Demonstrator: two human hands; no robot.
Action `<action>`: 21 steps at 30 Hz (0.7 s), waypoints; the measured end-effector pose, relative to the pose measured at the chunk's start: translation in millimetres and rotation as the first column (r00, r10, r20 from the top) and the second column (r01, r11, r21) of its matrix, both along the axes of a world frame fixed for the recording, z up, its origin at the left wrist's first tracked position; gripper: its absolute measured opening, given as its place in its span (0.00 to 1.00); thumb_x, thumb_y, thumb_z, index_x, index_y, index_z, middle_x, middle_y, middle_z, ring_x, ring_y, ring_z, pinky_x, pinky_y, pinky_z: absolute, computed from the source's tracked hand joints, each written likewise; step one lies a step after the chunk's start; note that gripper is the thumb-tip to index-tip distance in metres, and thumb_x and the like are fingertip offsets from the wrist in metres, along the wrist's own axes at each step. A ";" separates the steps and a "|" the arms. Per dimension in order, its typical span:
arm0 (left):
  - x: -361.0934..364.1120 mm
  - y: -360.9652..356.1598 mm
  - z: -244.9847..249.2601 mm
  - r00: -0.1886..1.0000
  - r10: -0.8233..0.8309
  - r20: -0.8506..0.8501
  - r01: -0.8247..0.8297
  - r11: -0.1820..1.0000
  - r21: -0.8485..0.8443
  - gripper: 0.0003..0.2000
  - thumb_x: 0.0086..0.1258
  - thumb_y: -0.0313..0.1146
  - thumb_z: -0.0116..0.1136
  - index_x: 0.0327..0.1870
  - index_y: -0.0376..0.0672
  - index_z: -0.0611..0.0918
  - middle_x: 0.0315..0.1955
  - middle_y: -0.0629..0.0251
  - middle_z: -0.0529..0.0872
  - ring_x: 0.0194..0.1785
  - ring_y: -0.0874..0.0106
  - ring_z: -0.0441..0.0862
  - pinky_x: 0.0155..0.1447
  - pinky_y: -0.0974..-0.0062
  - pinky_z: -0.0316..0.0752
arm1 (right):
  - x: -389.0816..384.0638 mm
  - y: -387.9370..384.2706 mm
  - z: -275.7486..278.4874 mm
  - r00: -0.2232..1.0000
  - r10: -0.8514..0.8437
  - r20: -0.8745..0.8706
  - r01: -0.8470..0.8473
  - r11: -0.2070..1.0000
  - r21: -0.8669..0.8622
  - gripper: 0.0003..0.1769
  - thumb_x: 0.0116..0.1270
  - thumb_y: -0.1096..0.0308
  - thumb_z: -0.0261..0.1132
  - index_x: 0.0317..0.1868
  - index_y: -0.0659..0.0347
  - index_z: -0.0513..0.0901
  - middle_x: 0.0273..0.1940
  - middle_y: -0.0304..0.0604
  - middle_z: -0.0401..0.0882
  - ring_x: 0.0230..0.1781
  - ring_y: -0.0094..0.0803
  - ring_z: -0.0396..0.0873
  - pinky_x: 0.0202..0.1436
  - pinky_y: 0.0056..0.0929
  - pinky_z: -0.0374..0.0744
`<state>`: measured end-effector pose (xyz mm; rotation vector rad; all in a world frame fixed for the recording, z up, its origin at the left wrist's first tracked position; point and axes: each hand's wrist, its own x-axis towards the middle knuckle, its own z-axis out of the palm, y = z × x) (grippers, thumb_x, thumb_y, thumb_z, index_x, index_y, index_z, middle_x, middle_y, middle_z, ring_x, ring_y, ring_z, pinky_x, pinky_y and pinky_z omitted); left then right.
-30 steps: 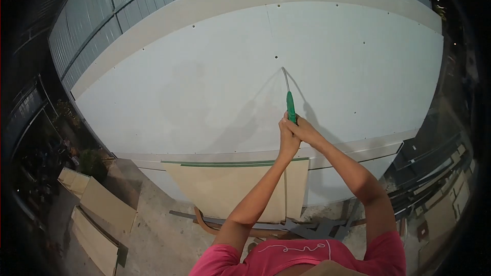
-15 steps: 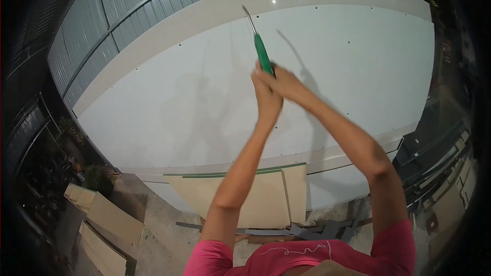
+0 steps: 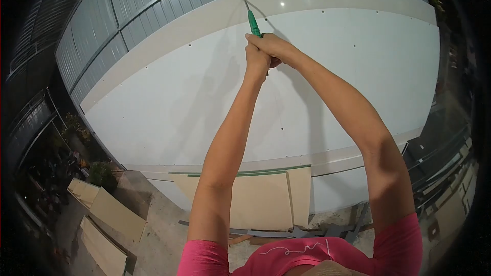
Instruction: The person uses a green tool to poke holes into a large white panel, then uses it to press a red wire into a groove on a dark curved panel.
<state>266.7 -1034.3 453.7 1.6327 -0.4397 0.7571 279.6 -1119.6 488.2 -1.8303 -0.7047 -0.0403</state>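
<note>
Both hands are wrapped round a green-handled tool (image 3: 252, 22) with a thin metal shaft, its tip near a dark hole in the beige upper strip (image 3: 215, 14) of the panel. My left hand (image 3: 258, 59) grips the handle from the left. Overlapping it from the right, my right hand (image 3: 275, 46) is closed on the same handle and hides part of it. Behind them is the large white panel (image 3: 215, 107), dotted with small dark holes. Whether the tip touches the strip cannot be made out.
Corrugated metal sheeting (image 3: 153, 2) rises behind the panel. Beige boards (image 3: 261, 202) lean against its lower edge. More boards (image 3: 115, 214) lie at the lower left, beside a plant (image 3: 102, 175). Stacked pieces (image 3: 450, 204) are at the right.
Both hands and the green-handled tool have moved up and slightly left, bringing the tip close to the hole in the upper strip. The arms are stretched further out.
</note>
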 end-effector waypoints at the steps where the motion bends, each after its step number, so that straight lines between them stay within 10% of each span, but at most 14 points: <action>1: 0.1 -0.3 -0.3 1.000 -0.020 0.015 0.020 0.999 -0.030 0.10 0.66 0.34 0.51 0.38 0.35 0.73 0.29 0.64 0.77 0.28 0.78 0.73 0.27 0.78 0.68 | -2.8 -1.1 0.2 1.000 -0.006 -0.003 0.006 1.000 0.005 0.29 0.62 0.41 0.52 0.36 0.64 0.75 0.26 0.42 0.76 0.22 0.29 0.77 0.27 0.25 0.78; 21: -18.4 -118.1 -37.2 0.952 -0.237 -0.193 0.271 0.947 0.173 0.08 0.65 0.30 0.47 0.37 0.33 0.73 0.26 0.65 0.76 0.26 0.77 0.72 0.26 0.78 0.65 | -28.6 -131.6 -56.4 0.977 -0.182 -0.110 0.193 0.976 0.104 0.28 0.64 0.40 0.49 0.34 0.61 0.71 0.23 0.39 0.73 0.19 0.24 0.74 0.23 0.24 0.76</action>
